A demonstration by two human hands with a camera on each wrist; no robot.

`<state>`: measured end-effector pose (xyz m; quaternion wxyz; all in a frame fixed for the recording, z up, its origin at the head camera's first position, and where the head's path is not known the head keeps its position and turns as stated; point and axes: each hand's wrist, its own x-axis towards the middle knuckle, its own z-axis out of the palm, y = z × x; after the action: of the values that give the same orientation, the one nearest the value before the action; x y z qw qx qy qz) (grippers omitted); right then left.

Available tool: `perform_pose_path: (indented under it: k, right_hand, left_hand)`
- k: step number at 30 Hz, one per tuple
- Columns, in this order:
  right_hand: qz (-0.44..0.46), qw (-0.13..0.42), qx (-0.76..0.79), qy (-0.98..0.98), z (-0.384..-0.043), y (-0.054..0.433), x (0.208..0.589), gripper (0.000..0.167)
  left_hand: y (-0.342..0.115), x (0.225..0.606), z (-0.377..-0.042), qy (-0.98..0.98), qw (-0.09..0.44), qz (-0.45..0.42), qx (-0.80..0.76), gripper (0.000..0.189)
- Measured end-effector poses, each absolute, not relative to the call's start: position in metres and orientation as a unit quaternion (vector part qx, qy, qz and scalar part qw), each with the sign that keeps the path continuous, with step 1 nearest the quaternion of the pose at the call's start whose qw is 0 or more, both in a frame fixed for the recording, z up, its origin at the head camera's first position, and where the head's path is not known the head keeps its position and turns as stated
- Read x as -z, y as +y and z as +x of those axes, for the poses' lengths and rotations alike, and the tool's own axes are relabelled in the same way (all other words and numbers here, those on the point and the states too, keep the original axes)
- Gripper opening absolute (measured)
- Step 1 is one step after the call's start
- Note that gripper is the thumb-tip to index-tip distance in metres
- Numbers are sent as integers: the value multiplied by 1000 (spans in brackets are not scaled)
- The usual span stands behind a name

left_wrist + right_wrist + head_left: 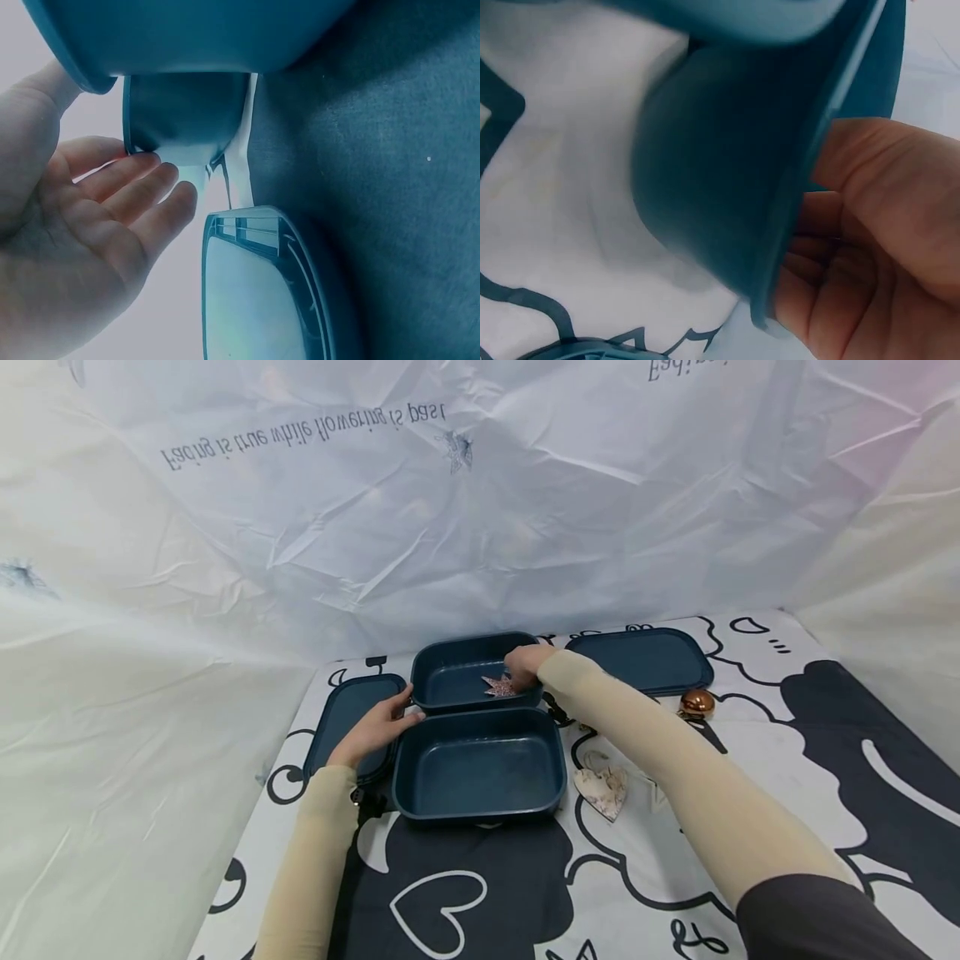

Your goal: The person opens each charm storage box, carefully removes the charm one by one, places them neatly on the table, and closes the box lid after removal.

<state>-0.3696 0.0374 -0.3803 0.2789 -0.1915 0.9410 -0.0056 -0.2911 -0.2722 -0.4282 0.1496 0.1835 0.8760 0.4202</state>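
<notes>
Two dark blue rectangular boxes stand one behind the other, a far box (450, 681) and a near box (480, 768). My right hand (525, 665) reaches over the far box's right side and pinches a pink glittery star ornament (498, 686) low inside it. In the right wrist view the curled fingers (832, 277) dip behind the box wall (712, 165), which hides the star. My left hand (379, 727) rests at the left ends of both boxes, its thumb by the near rim. Loosely extended fingers (142, 187) touch the far box in the left wrist view.
One blue lid (348, 714) lies left of the boxes, another lid (645, 660) at the back right. Right of the boxes are a copper ball ornament (697, 703), a pale heart ornament (602, 789) and a white ornament (657, 797) partly behind my right forearm. A plastic curtain (480, 510) hangs behind.
</notes>
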Motion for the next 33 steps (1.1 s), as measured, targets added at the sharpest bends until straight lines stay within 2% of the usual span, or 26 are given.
perform_pose_path:
  k: [7,15,23,33]
  right_hand:
    - [-217,250,-13,944,-366,37,383,19]
    - [-229,253,-26,940,-366,37,387,32]
    - [-235,253,-11,938,-370,37,395,20]
    - [-235,248,-19,940,-379,34,401,18]
  left_hand:
    - [-271,426,-291,874,162,181,-420,74]
    - [-270,428,-291,875,159,180,-420,74]
    - [-272,430,-289,876,153,180,-421,79]
    - [-272,425,-289,875,153,182,-423,77]
